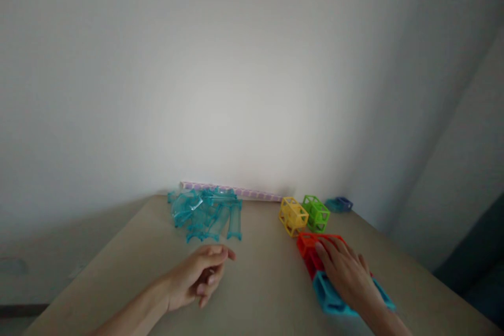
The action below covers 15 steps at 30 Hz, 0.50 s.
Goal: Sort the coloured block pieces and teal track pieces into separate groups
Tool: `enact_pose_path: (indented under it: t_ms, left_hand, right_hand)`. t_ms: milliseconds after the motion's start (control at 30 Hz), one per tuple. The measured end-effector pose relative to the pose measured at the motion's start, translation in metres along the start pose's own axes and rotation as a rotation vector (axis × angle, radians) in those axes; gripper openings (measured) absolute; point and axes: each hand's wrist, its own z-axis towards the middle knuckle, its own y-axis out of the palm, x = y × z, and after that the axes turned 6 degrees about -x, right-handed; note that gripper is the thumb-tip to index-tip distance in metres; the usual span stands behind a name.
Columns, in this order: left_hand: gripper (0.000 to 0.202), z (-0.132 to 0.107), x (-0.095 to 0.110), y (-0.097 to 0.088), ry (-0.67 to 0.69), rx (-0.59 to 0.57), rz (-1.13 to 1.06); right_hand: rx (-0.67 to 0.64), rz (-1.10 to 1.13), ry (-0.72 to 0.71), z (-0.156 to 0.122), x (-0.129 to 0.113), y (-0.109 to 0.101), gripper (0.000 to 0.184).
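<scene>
My right hand (346, 272) lies over a row of open-frame plastic cubes, fingers stretched flat across a red cube (307, 245) and a blue cube (328, 296). My left hand (202, 273) rests on the beige table (260, 283) with fingers loosely curled and apart, holding nothing. A pile of clear teal track pieces (207, 212) lies just beyond the left hand. A yellow cube (293, 216) and a green cube (316, 212) stand side by side past the red one.
A long lilac strip (232, 190) lies along the table's far edge against the white wall. A small blue piece (339, 203) sits at the far right corner. The table's right edge drops off toward a dark seat (476, 278).
</scene>
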Motion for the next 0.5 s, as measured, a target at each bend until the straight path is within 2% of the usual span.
enact_pose_path:
  t_ms: [100, 200, 300, 333, 400, 433, 500]
  left_hand:
    - [0.034, 0.004, -0.006, 0.002, 0.158, 0.056, 0.127]
    - [0.045, 0.003, -0.012, 0.005, 0.305, 0.094, 0.382]
    - [0.076, -0.002, -0.017, 0.005, 0.449, 0.085, 0.667]
    - [0.09, -0.004, -0.018, 0.005, 0.486, 0.073, 0.748]
    - [0.113, -0.006, -0.022, 0.005, 0.523, 0.043, 0.891]
    - [0.119, -0.007, -0.024, 0.005, 0.523, 0.041, 0.945]
    - [0.115, -0.006, -0.028, 0.009, 0.482, 0.081, 0.979]
  right_hand:
    - [0.089, 0.023, 0.05, -0.007, -0.049, -0.014, 0.033]
    - [0.12, 0.12, 0.006, -0.021, -0.109, -0.026, 0.029]
    - [0.151, 0.274, -0.03, -0.024, -0.153, -0.035, 0.031]
    - [0.173, 0.335, -0.036, -0.022, -0.158, -0.035, 0.033]
    - [0.19, 0.464, -0.03, -0.014, -0.154, -0.032, 0.038]
    - [0.181, 0.536, -0.017, -0.01, -0.146, -0.027, 0.041]
    - [0.116, 0.703, 0.013, -0.003, -0.126, -0.013, 0.045]
